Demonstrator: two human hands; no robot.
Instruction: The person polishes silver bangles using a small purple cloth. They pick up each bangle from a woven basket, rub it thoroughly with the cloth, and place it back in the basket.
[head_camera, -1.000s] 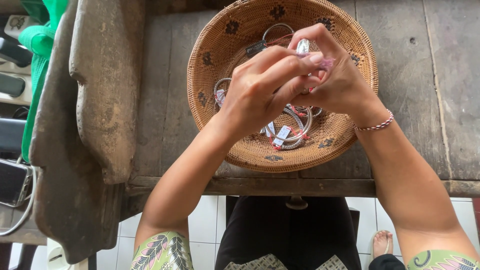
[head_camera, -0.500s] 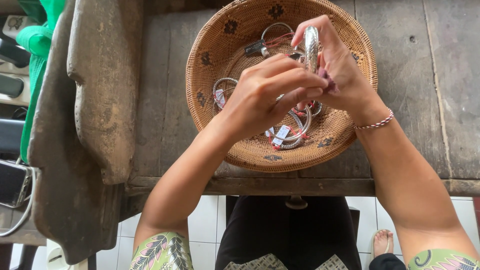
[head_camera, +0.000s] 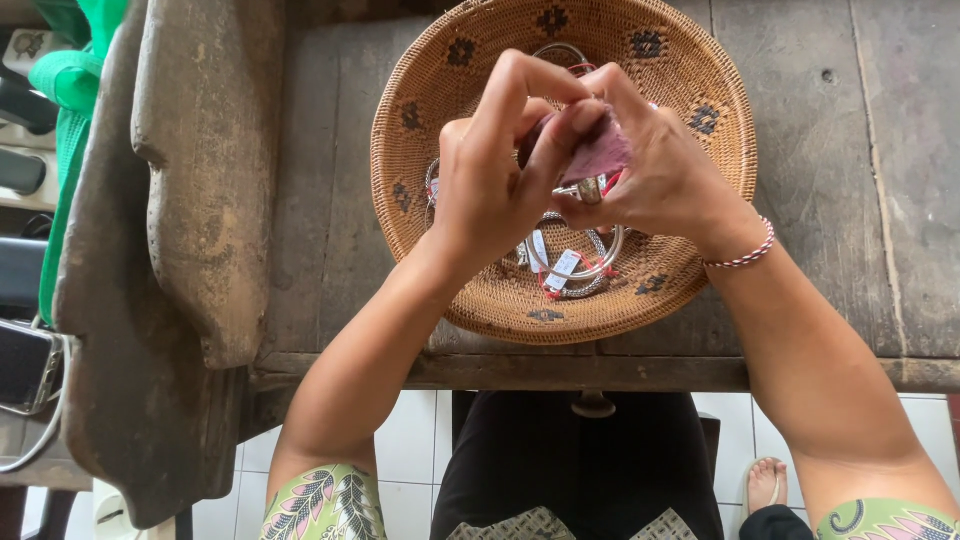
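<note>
- Both hands are raised over the woven basket (head_camera: 700, 90) on the wooden desk (head_camera: 880, 180).
- The left hand (head_camera: 490, 180) and right hand (head_camera: 660, 180) pinch a pink cloth (head_camera: 598, 155) around a silver bangle (head_camera: 590, 190), fingers closed on both.
- It looks like polishing; the next rub needs a firm grip, turning the bangle.
- More tagged bangles (head_camera: 575, 270) lie in the basket below.

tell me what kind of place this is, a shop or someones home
Probably a small craft or jewellery workspace, though a home is possible: a worn wooden table, a woven basket of tagged metal bangles, and both hands rubbing one with a pink cloth.
</note>
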